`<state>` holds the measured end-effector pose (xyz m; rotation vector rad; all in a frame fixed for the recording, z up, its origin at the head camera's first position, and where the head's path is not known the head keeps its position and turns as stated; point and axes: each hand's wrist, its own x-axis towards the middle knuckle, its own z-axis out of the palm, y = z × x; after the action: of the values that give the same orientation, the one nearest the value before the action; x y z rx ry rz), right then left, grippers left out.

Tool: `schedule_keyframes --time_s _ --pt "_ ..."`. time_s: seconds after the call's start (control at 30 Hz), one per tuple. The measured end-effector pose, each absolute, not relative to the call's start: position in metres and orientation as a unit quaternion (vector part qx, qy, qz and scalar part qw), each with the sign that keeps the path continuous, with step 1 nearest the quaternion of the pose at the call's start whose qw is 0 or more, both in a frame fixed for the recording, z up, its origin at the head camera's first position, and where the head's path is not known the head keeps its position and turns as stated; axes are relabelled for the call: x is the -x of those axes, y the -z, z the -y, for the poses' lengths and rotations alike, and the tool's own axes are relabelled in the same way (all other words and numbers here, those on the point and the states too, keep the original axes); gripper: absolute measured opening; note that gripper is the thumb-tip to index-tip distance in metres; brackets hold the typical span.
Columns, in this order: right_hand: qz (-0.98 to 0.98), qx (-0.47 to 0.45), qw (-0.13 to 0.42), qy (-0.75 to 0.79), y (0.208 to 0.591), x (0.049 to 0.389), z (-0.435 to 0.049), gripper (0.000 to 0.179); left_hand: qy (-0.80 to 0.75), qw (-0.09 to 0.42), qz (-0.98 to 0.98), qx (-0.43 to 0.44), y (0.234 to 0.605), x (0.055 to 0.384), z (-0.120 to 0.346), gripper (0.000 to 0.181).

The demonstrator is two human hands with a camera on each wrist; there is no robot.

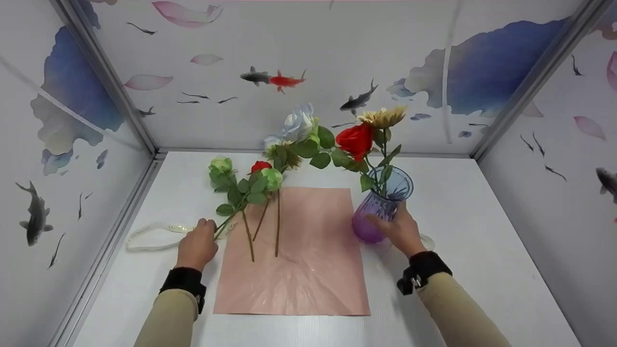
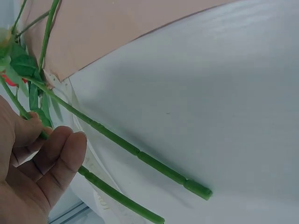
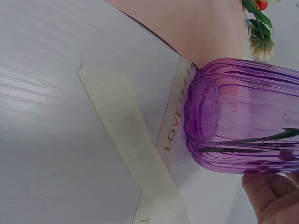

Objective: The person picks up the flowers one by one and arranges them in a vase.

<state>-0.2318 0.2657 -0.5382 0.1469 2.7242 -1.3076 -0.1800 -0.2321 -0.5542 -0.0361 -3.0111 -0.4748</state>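
Note:
My left hand (image 1: pixel 197 245), at the left edge of the pink paper (image 1: pixel 313 270), pinches a green flower stem (image 2: pixel 121 198) between thumb and fingers. A second stem (image 2: pixel 140 156) runs beside it. Green roses (image 1: pixel 221 166) and a small red rose (image 1: pixel 261 166) lie beyond that hand; which bloom the pinched stem carries, I cannot tell. On the right, my right hand (image 1: pixel 402 229) grips a purple-blue glass vase (image 1: pixel 368 226), which tilts slightly. A large red rose (image 1: pixel 355 140) and a yellow flower (image 1: pixel 383 117) stand in the vase, their stems showing through the glass.
Pale blue roses (image 1: pixel 298 124) lie at the back, across the paper's far edge. A cream ribbon (image 1: pixel 154 236) loops on the white table at left. Near the vase's base is a lettered cream ribbon (image 3: pixel 126 121). Printed walls (image 1: pixel 308 43) enclose the table.

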Motion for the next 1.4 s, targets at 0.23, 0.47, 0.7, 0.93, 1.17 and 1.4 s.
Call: schedule_keyframes --time_s 0.23,0.47,0.7,0.93,1.17,1.4 --pt "-0.894 -0.050 0.060 0.441 0.538 0.232 -0.265 0.125 0.149 0.016 0.988 0.033 0.554 0.180 0.240 0.020" --pt "-0.895 -0.045 0.056 0.440 0.538 0.233 -0.266 0.127 0.142 0.012 0.988 0.067 0.554 0.179 0.239 0.018" --pt "-0.894 -0.047 0.055 0.442 0.539 0.233 -0.266 0.128 0.151 0.004 0.982 0.109 0.554 0.177 0.231 0.019" --pt "-0.901 -0.041 0.044 0.430 0.539 0.232 -0.266 0.126 0.137 -0.021 0.980 0.142 0.554 0.178 0.220 0.010" --pt "-0.901 -0.039 0.036 0.431 0.539 0.231 -0.266 0.122 0.135 -0.046 0.978 0.154 0.558 0.179 0.207 0.007" --pt "-0.901 -0.042 0.040 0.430 0.538 0.230 -0.265 0.122 0.142 -0.029 0.974 0.174 0.566 0.178 0.202 0.006"
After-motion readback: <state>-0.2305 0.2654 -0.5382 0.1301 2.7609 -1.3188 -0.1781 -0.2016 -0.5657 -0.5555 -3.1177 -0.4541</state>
